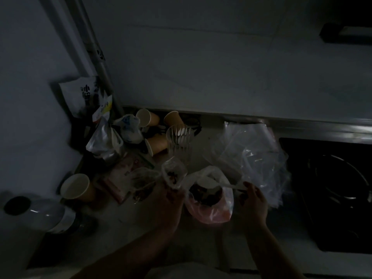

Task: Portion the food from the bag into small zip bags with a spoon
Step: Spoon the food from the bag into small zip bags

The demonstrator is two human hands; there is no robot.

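Head view, very dim: left hand (173,195) pinches a small zip bag (173,175) holding dark food, just left of the pinkish food bag (209,200) on the counter (124,220). Right hand (254,198) grips a white spoon (209,182) over that bag's mouth.

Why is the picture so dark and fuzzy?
Head view: the room is dimly lit, so the spoon, food bag and both hands look murky; the glass cup catches small glints; edges are soft, and the wide lens bends the counter edge.
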